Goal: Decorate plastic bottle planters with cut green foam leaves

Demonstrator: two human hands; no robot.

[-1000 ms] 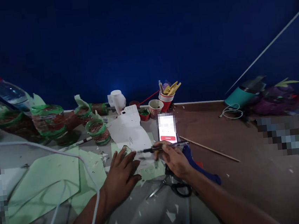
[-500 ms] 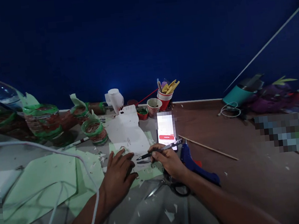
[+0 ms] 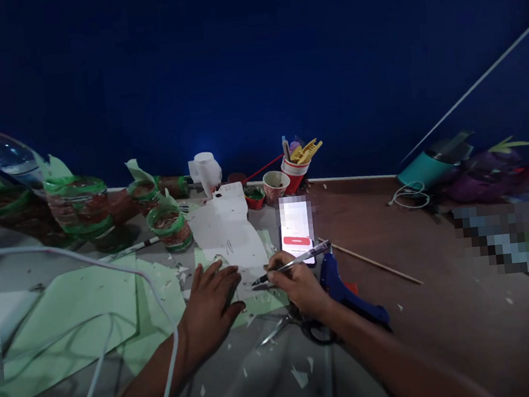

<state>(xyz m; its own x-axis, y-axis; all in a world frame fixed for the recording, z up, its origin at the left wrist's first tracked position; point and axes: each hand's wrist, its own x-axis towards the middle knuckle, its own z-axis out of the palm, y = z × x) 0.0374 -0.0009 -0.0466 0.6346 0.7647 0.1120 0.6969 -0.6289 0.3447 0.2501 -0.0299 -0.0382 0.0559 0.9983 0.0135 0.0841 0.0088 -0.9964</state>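
My right hand (image 3: pixel 298 286) grips a pen (image 3: pixel 294 262), its tip close above or on the white paper (image 3: pixel 231 242); I cannot tell if it touches. Fingers apart and palm down, my left hand (image 3: pixel 211 297) rests over the lower left part of that paper. Pale green paper (image 3: pixel 274 300) lies under the white sheet. Just below my right hand are scissors (image 3: pixel 277 331), partly covered by it. Beyond that hand is a lit phone (image 3: pixel 297 242). A blue glue gun (image 3: pixel 348 293) lies to its right.
Larger green sheets (image 3: pixel 80 322) and a white cable (image 3: pixel 154 290) lie at left. Behind stand green-and-brown jars (image 3: pixel 170 227), a white cup (image 3: pixel 206 173), a patterned paper cup (image 3: pixel 276 185) and a red cup (image 3: pixel 296 175) of tools. A wooden stick (image 3: pixel 378 263) lies at right.
The pen in my right hand has shifted slightly right across the paper, its tip a little farther from my left hand. My left hand stays spread on the paper. The view has tilted slightly.
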